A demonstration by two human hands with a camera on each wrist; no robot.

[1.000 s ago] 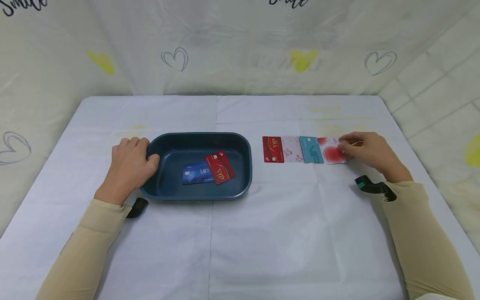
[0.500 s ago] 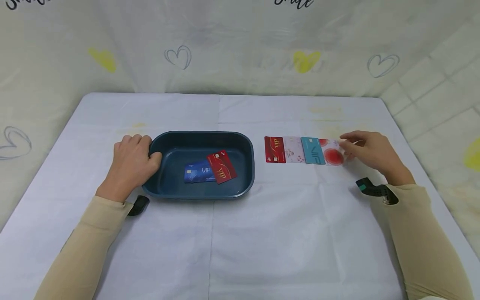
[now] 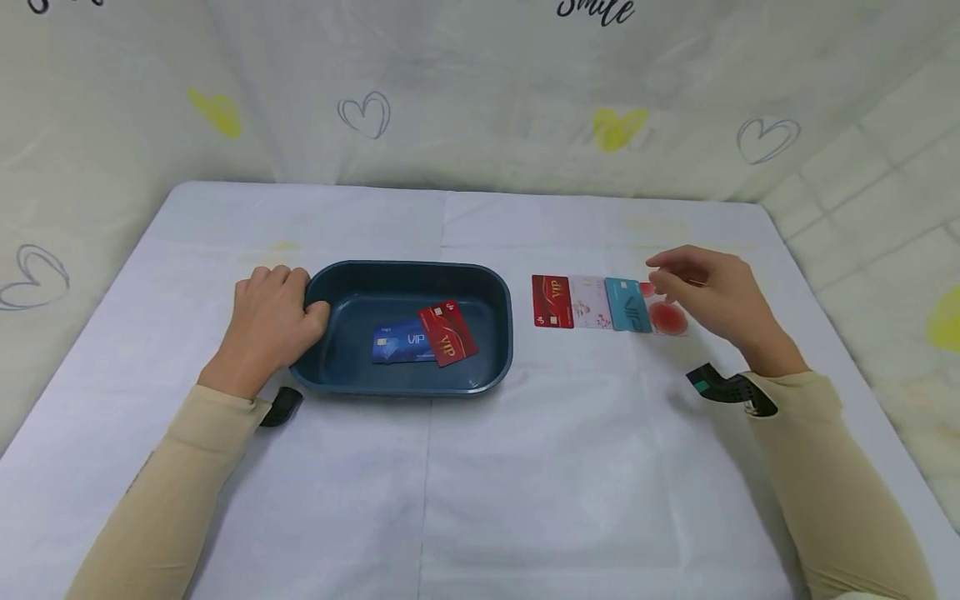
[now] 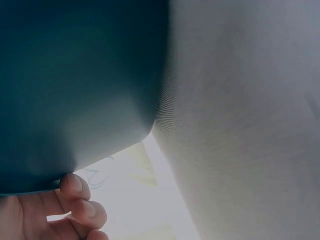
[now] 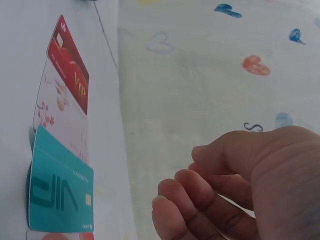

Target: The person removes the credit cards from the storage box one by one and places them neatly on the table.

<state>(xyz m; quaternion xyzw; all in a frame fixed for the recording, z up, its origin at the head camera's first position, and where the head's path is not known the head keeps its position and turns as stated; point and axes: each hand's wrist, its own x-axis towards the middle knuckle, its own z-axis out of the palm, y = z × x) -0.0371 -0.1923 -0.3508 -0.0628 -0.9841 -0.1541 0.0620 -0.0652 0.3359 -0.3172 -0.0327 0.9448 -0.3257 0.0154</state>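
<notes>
My left hand [image 3: 268, 323] grips the left end of a dark blue-green tray [image 3: 375, 293], thumb over the rim; its fingertips [image 4: 75, 186] show under the rim in the left wrist view. Inside the tray a red VIP card [image 3: 450, 333] partly overlaps a blue VIP card [image 3: 397, 343]. My right hand [image 3: 712, 292] hovers over the right end of a card row, fingers loosely bent and holding nothing. That row runs from a red VIP card [image 3: 552, 302] through a pale pink floral card [image 3: 589, 303] and a teal VIP card [image 5: 60, 187] to a white card with red circles [image 3: 667, 318].
A white cloth [image 3: 525, 483] covers the table under the tray and cards. Behind it hangs a pale sheet [image 3: 480, 117] printed with hearts. Each wrist wears a black strap, such as the right strap [image 3: 731, 389].
My right hand has risen off the white card with red circles and shifted left toward the teal card. My left hand keeps its grip on the tray. The head view shifts slightly.
</notes>
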